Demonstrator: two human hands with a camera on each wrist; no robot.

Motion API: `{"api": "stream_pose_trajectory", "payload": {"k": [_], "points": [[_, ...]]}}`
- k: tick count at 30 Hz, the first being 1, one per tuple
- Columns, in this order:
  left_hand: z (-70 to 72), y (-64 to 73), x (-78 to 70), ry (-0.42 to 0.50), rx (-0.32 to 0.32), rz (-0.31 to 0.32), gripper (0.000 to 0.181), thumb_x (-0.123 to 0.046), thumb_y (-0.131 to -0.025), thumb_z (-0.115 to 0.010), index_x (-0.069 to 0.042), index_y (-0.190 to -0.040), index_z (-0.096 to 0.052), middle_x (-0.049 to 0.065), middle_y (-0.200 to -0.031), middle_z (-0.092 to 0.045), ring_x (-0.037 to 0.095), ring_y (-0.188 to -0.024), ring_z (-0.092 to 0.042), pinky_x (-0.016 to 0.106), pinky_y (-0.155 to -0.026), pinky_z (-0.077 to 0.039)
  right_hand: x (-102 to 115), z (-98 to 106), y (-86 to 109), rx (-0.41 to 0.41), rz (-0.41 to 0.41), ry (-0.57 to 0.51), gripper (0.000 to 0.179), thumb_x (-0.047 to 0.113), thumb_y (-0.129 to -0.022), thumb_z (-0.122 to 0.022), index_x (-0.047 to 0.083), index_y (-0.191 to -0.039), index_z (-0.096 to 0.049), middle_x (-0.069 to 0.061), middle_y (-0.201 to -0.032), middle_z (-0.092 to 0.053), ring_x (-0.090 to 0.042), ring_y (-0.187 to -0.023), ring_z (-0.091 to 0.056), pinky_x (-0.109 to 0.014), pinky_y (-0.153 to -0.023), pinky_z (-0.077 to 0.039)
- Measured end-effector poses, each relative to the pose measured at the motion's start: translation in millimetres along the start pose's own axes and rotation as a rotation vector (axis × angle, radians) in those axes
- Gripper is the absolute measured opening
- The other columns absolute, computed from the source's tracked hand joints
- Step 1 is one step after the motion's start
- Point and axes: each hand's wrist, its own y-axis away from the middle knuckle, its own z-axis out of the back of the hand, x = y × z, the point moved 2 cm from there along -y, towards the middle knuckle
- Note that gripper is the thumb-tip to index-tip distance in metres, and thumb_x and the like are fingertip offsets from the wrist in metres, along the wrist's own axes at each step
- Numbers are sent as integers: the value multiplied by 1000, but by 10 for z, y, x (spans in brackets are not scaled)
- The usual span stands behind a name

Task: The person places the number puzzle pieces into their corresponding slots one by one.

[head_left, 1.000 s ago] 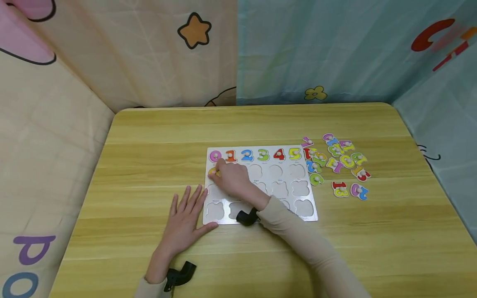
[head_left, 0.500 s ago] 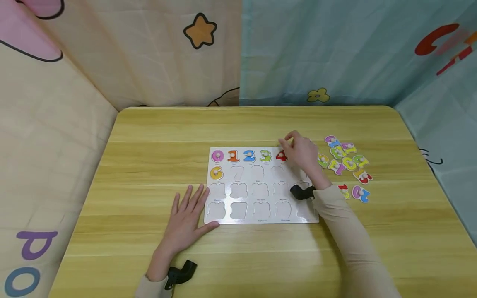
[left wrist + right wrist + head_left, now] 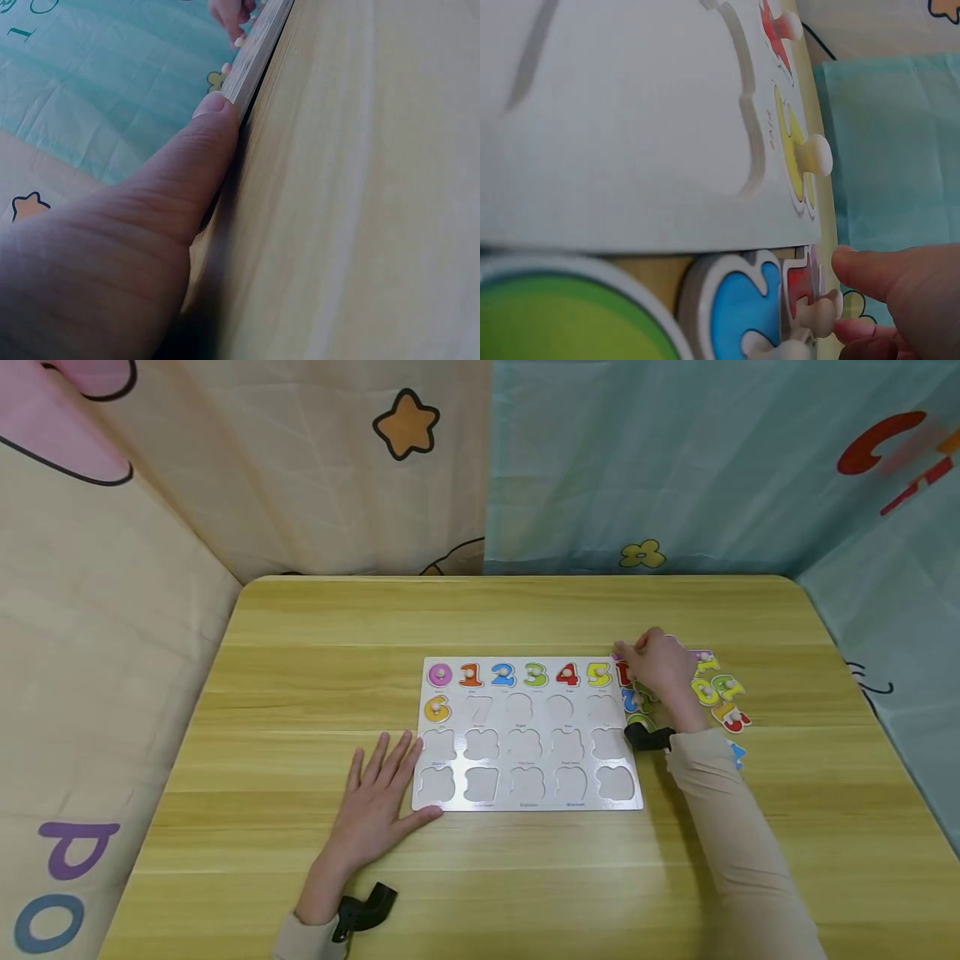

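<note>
A white number puzzle board [image 3: 525, 806] lies on the table. Its top row holds the pieces 0 to 5; an orange 6 [image 3: 437, 709] sits below the 0. My left hand [image 3: 372, 817] lies spread at the board's left side, fingertips at its edge and thumb [image 3: 214, 112] against the lower edge. My right hand [image 3: 663, 668] is over the loose pieces right of the board, thumb and fingers parted. In the right wrist view its fingertips are right at a knob [image 3: 826, 313] by the red piece [image 3: 799, 289]. A purple piece [image 3: 617, 656] shows by the fingertips.
Several loose number pieces, including a red-and-yellow one [image 3: 731, 717] and a green-and-yellow one [image 3: 727, 685], lie right of the board, partly hidden by the right hand. The table [image 3: 480, 885] meets patterned curtains [image 3: 637, 460] at the back.
My right hand has left the orange 6, now uncovered in its slot, and moved right across the board to the loose pieces. The left hand stays at the board's edge.
</note>
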Motion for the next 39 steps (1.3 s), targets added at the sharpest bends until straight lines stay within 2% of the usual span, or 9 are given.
{"api": "stream_pose_trajectory", "payload": {"k": [6,11,14,17,20,25,27,31,39], "points": [[-10,-3,10,-1,13,4,93,-68,-83,-52,-17,-153,-18,4,-158,-13,30,-143,0,53,-110,6,-40,-38,-25,42,16,51,41,44,-97,-47,3,-95,-49,-12,-70,-55,-32,-65,-53,-42,-53,-37],[-18,-2,10,-2,9,-1,93,-68,-83,-52,-17,-153,-18,4,-158,-13,30,-143,0,53,-110,7,-19,-21,-12,-3,37,34,40,42,-99,-45,2,-97,-47,-12,-66,-54,-32,-61,-53,-41,-51,-36],[-17,0,12,-9,9,-6,93,-68,-83,-52,-17,-153,-18,4,-158,-13,30,-143,0,54,-110,6,82,-23,44,-54,62,-3,40,42,-99,-46,1,-99,-48,-12,-66,-53,-30,-58,-51,-39,-50,-35],[-11,3,16,-11,2,-8,93,-68,-83,-53,-16,-153,-20,5,-158,-14,31,-143,-1,54,-110,5,304,-62,144,-65,147,-42,39,41,-98,-50,2,-100,-50,-11,-65,-53,-27,-54,-49,-36,-47,-32],[-4,2,15,-15,-2,-7,93,-68,-83,-53,-16,-153,-20,5,-157,-15,31,-143,-2,55,-110,4,591,-157,272,-22,253,-62,37,41,-95,-55,3,-99,-54,-8,-65,-55,-23,-52,-48,-33,-44,-31],[-9,-7,10,-13,-14,-12,93,-68,-83,-52,-16,-153,-20,6,-157,-16,32,-143,-3,54,-110,4,1018,-418,480,140,384,-62,33,41,-92,-60,8,-97,-58,-2,-63,-52,-18,-52,-46,-30,-44,-30],[-15,-9,13,-13,-17,-13,93,-68,-83,-52,-15,-153,-21,6,-157,-16,32,-143,-4,54,-110,4,1154,-525,548,193,434,-54,32,42,-92,-60,10,-94,-59,0,-59,-49,-17,-50,-44,-29,-44,-29],[-30,-6,16,-16,-9,-9,93,-68,-83,-51,-16,-153,-20,5,-158,-14,31,-143,-2,54,-110,5,1354,-688,640,246,512,-42,28,41,-92,-60,14,-88,-58,4,-54,-46,-14,-49,-43,-28,-44,-29],[-30,1,16,-20,10,2,93,-68,-84,-51,-17,-153,-18,4,-158,-13,30,-143,1,53,-110,6,1541,-789,673,268,522,-36,29,41,-91,-62,13,-85,-56,3,-53,-44,-14,-50,-42,-26,-46,-27]]}}
